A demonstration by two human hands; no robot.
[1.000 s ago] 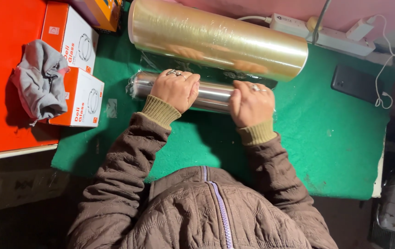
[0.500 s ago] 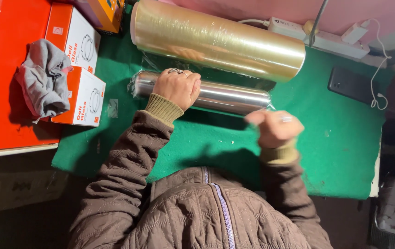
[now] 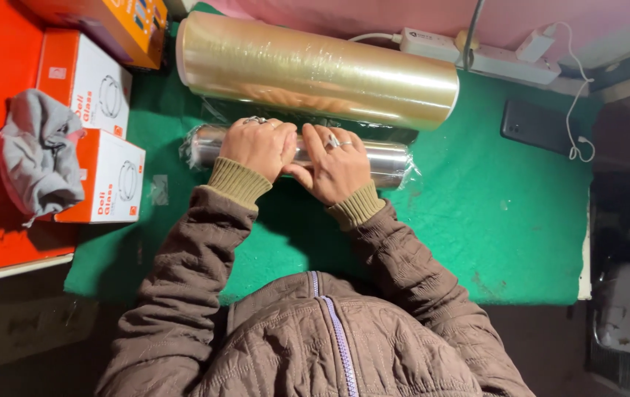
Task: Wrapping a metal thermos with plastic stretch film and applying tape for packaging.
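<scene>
Hands side by side: left hand (image 3: pixel 257 147) & right hand (image 3: pixel 335 167), each grip clamped atop shiny steel cylinder in clear film (image 3: pixel 384 158), long axis L–R on green felt tabletop (image 3: pixel 506 220), just below big clear-film roll (image 3: pixel 315 70).

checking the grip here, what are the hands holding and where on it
Both hands press on the steel cylinder lying on the green mat: left hand near its left part, right hand at its middle.

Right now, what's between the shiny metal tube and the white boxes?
In the head view, only bare green felt with a small clear scrap lies between the silver metal cylinder and the orange-and-white boxes.
</scene>
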